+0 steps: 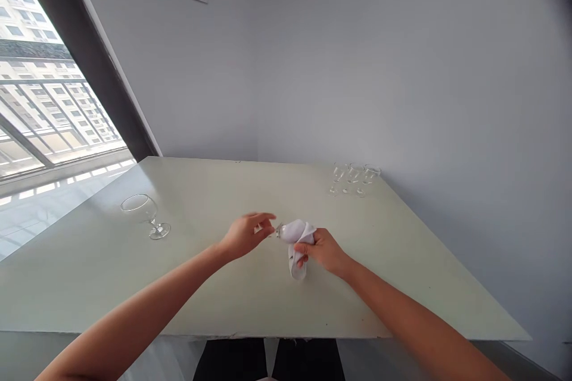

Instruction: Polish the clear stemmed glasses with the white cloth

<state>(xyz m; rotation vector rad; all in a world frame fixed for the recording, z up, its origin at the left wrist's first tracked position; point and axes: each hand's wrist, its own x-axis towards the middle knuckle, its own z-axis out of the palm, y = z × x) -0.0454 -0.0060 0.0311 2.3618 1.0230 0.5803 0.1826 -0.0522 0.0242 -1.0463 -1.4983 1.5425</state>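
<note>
1. Head view, so you're looking down at my two hands over a pale table (pixel 214 303), with a small stemmed glass (pixel 281 231) up between them.
2. The glass is on its side, foot end toward my left fingers and bowl toward my right, with white cloth (pixel 298 234) bunched at the bowl.
3. My right hand (pixel 322 250) is clamped on the cloth, thumb on the near side, a loose end hanging below my fingers. Can't tell if any fingertip touches bare glass under there.
4. My left hand (pixel 250 233) is curved, thumb and forefinger a bit apart, tips right beside the foot end. Touching or just short of it? Honestly can't tell, it's too small and blurry.
5. Over on my left, well apart from that hand, a wide-bowled goblet (pixel 154 218) stands upright on the table.
6. Far right corner: three small stemmed glasses (pixel 354 175) standing close together near the wall (pixel 357 71).
</note>
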